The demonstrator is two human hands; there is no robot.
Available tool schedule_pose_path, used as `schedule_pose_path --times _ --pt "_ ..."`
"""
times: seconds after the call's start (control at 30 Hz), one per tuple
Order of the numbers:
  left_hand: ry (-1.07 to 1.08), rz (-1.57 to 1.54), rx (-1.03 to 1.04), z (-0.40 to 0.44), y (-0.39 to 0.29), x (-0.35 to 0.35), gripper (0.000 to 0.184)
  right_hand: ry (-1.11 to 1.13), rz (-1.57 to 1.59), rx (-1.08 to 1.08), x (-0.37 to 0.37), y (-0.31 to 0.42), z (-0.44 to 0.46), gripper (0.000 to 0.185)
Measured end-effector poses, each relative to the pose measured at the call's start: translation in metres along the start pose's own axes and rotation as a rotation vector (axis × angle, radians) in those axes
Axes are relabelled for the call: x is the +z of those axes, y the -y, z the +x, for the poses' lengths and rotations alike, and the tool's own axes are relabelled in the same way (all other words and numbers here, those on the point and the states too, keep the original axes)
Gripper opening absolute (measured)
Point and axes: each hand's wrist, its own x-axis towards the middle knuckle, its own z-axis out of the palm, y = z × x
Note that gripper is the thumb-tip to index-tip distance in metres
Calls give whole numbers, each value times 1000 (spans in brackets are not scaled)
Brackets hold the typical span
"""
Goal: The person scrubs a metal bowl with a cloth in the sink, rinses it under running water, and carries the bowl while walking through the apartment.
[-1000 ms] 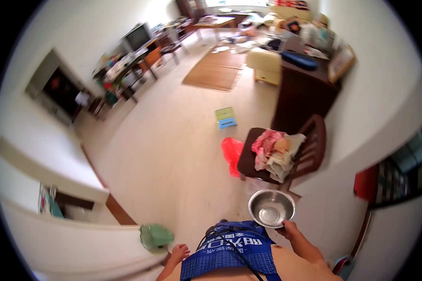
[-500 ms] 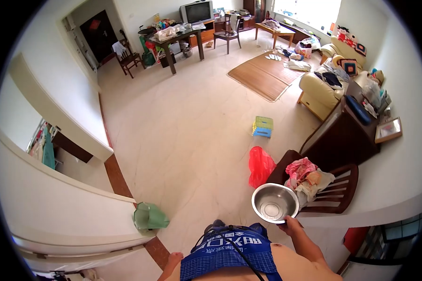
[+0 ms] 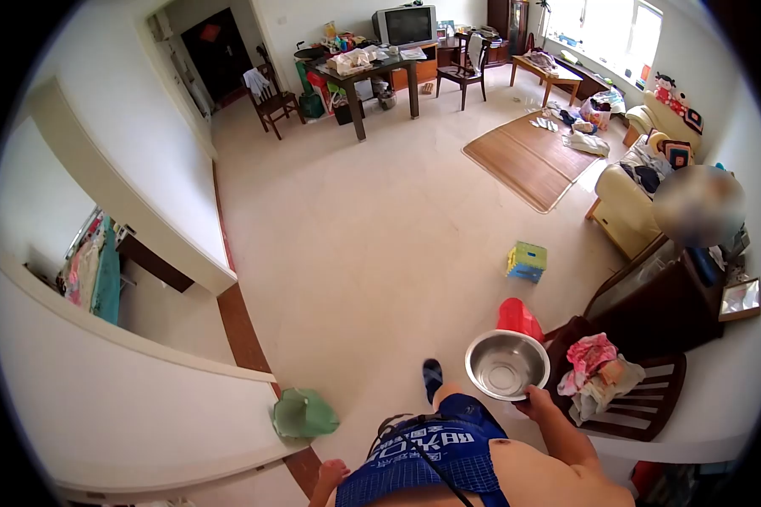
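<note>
My right hand (image 3: 533,402) is closed on the near rim of a stainless steel basin (image 3: 507,365), holding it out in front of my right side. The basin is level, and only its bare, shiny inside shows. My left hand (image 3: 333,473) hangs low beside my left hip, its fingers loosely bent and a little apart, nothing visible in it. A green bin (image 3: 304,412) stands on the floor near that hand. Behind the basin, a red plastic bag (image 3: 520,318) is partly hidden by its rim.
A dark wooden chair (image 3: 658,397) with crumpled clothes (image 3: 600,372) stands close on the right, beside a dark cabinet (image 3: 659,296). Ahead are a green and blue step stool (image 3: 527,262), a woven mat (image 3: 528,160) and a cream sofa (image 3: 624,207). A doorway opens on the left.
My view has turned slightly left, so the room's things sit farther right. One slippered foot has come forward. The basin stays in my right hand and now overlaps the red bag.
</note>
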Motion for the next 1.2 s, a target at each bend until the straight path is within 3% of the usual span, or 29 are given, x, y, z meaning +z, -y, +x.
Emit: schedule_pose_path --times 0.07,0.1,0.17,0.2,0.27,0.47,0.57,0.67,0.73,1.0,1.07,1.13,1.2 --pt "25 655 229 11 46 15 30 -15 -29 -6 5 2 20 20" --pt "18 661 211 12 61 14 30 -1 -36 7 22 12 29 20" --pt "-80 110 -307 21 72 6 28 -39 -211 65 69 43 46 31" --pt "-76 111 -310 28 70 -1 28 -58 -201 44 79 46 41 32" --pt "-190 -32 -528 29 44 -14 23 -15 -271 57 134 75 65 26" --pt "-313 -532 -535 74 -66 -70 18 133 -417 -34 267 146 116 18" --pt "-311 -599 -523 99 -68 -75 15 196 -493 -75 344 182 111 18" --pt "-139 -251 -421 136 -4 -55 12 238 -504 -101 402 204 122 17" --pt "-187 -209 -490 142 -19 -66 13 298 -464 -98 421 206 133 17" --pt "-336 -259 -504 266 -10 -219 18 127 -284 -29 504 202 178 22" --pt "-436 -474 -477 301 -12 -279 20 73 -270 -4 516 194 174 24" --pt "-522 -762 -390 349 -11 -339 22 64 -254 -21 541 193 180 40" --pt "-537 -825 -345 395 -8 -390 23 23 -279 -8 570 199 178 32"
